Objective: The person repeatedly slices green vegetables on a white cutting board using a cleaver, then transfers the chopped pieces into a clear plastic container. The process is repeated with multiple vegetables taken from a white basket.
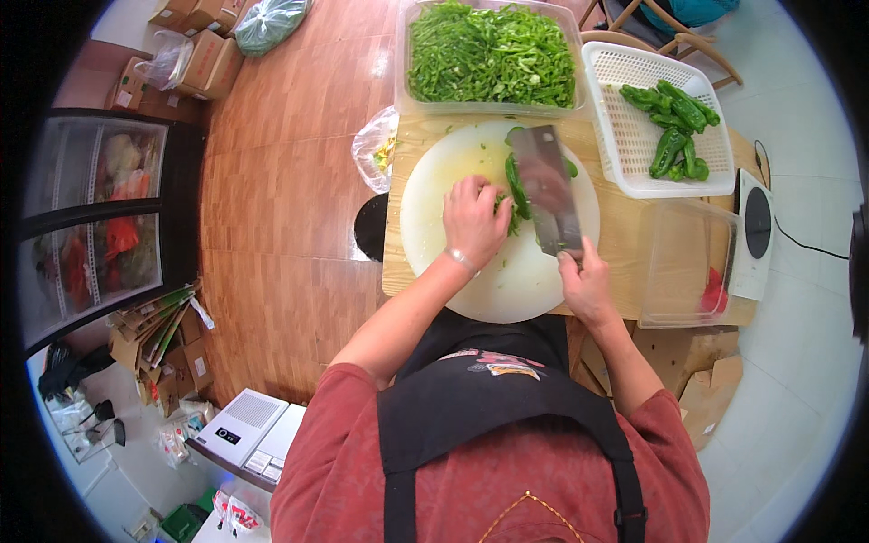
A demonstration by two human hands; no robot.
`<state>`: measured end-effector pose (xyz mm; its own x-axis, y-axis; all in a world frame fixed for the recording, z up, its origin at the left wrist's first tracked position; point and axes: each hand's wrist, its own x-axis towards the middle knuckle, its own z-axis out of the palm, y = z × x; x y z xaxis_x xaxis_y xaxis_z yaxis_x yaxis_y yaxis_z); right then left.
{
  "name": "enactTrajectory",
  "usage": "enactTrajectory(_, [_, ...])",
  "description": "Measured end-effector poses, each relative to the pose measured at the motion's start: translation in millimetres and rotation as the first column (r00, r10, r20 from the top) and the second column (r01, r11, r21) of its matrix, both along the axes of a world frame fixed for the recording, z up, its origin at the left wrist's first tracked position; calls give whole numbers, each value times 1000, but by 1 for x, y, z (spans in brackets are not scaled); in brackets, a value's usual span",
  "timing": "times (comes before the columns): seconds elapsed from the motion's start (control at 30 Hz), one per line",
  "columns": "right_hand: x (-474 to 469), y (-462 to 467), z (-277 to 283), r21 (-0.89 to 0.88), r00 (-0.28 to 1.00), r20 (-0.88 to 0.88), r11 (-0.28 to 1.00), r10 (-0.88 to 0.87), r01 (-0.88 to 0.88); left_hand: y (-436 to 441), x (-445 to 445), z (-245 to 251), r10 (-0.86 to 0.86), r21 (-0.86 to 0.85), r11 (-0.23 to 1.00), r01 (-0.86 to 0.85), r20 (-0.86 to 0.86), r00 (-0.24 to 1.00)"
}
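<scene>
A Chinese cleaver [546,190] is in my right hand [588,282], gripped by its handle. Its broad blade lies over the right side of a round white cutting board [468,292] and hides part of the whole green peppers [517,186] beneath and beside it. My left hand [477,214] is bent down at the middle of the board, left of the blade, and slightly blurred. Thin strips of cut green pepper [514,220] show by its thumb and fingertips; whether the fingers hold them I cannot tell. Small green bits are scattered across the board.
Beyond the board stands a clear tub of shredded green pepper [492,58]. A white plastic basket [607,146] with several whole peppers is at the right, near a clear plastic container [682,265] and an induction cooker [755,231]. A plastic bag [375,153] hangs at the table's left edge.
</scene>
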<state>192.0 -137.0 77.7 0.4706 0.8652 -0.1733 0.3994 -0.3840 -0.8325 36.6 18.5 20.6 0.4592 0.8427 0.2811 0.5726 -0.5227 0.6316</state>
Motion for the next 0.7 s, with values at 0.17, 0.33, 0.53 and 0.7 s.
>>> enactTrajectory(0.17, [15,-28,2,29,973,-154,984,-170,176,28,55,12,32,-65,995,-71,-474,880])
enactTrajectory(0.33, [13,-45,-8,56,966,-176,978,-190,202,30,63,15,28,-262,954,-144,-401,916])
enactTrajectory(0.53, [-18,-42,-25,-62,977,-210,998,-31,18,36,-19,62,119,-343,939,-36,224,967])
enactTrajectory(0.7, [-59,-3,-45,-203,920,-277,919,278,-339,28,-79,63,30,-34,999,-25,155,987])
